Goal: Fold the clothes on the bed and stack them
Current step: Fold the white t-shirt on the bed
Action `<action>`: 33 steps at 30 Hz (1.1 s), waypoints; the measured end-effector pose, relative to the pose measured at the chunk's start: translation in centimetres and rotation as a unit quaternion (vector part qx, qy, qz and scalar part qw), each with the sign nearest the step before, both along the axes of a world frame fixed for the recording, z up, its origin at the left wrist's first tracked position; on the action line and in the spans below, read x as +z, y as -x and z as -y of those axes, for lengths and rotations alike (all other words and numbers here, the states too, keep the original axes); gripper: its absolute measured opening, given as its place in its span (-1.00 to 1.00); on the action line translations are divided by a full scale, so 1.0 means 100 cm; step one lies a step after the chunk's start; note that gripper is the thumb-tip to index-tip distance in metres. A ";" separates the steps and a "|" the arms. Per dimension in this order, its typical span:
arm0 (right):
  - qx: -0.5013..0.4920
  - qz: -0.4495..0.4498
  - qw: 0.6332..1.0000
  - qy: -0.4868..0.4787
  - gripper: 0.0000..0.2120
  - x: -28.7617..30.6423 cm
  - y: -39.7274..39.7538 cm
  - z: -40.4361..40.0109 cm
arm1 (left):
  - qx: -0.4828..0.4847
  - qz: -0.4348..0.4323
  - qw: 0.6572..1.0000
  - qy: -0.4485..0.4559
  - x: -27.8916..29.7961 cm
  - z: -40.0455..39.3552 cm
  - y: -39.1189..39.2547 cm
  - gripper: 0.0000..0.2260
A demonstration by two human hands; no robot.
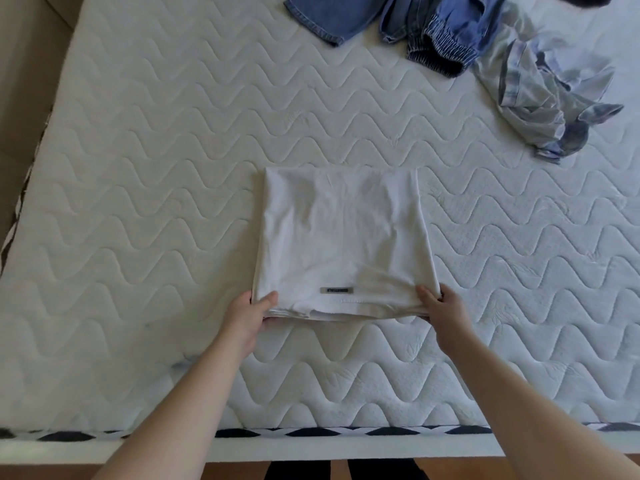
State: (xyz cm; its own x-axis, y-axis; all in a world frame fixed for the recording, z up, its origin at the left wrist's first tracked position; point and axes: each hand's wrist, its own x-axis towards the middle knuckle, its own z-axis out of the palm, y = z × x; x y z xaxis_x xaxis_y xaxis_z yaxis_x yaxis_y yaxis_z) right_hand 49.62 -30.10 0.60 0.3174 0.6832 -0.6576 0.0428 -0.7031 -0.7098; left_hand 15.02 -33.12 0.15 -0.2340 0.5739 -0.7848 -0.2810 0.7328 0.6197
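Two bare hands grip the near corners of a folded white T-shirt (341, 237) lying flat on a quilted white mattress (156, 174), close to its near edge. The left hand (252, 313) pinches the near left corner, thumb on top; the right hand (441, 306) pinches the near right corner the same way. A small grey label (336, 290) shows near the shirt's near hem. Toward the far right corner lie unfolded blue jeans (398, 19) and a crumpled pale blue garment (550, 98).
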 end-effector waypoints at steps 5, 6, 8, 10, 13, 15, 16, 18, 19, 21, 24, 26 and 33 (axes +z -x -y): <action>-0.049 -0.044 0.997 -0.039 -0.94 0.078 0.013 -0.010 | 0.067 0.005 0.996 -0.056 0.076 -0.013 0.009 -0.90; -0.056 -0.064 0.995 -0.051 -0.94 0.095 0.015 -0.013 | 0.076 0.005 0.995 -0.065 0.092 -0.016 0.012 -0.90; -0.070 -0.093 0.991 -0.064 -0.91 0.128 0.020 -0.015 | 0.085 0.009 0.993 -0.077 0.124 -0.019 0.020 -0.90; -0.075 -0.107 0.989 -0.068 -0.86 0.158 0.024 -0.016 | 0.095 0.015 0.992 -0.084 0.154 -0.019 0.029 -0.92; -0.078 -0.141 0.984 -0.070 -0.86 0.203 0.033 -0.007 | 0.111 0.016 0.990 -0.087 0.196 -0.011 0.040 -0.98; -0.084 -0.166 0.980 -0.069 -0.90 0.231 0.039 0.003 | 0.117 0.014 0.989 -0.092 0.220 -0.002 0.047 -0.97; -0.085 -0.177 0.978 -0.068 -0.90 0.243 0.042 0.010 | 0.117 0.014 0.988 -0.095 0.230 0.003 0.051 -0.95; -0.084 -0.190 0.976 -0.067 -0.90 0.259 0.046 0.022 | 0.113 0.018 0.989 -0.099 0.243 0.014 0.057 -0.91; -0.079 -0.190 0.976 -0.065 -0.89 0.267 0.047 0.030 | 0.106 0.017 0.989 -0.100 0.250 0.022 0.061 -0.91; -0.070 -0.189 0.978 -0.057 -0.88 0.279 0.050 0.048 | 0.100 0.010 0.990 -0.100 0.261 0.038 0.068 -0.91; -0.062 -0.204 0.976 -0.048 -0.86 0.287 0.053 0.078 | 0.092 0.008 0.991 -0.098 0.273 0.061 0.074 -0.93; -0.054 -0.205 0.976 -0.040 -0.85 0.288 0.055 0.095 | 0.091 0.004 0.992 -0.093 0.280 0.075 0.077 -0.95; -0.008 -0.212 0.977 -0.013 -0.86 0.279 0.061 0.131 | 0.122 -0.034 0.990 -0.068 0.293 0.135 0.074 -0.96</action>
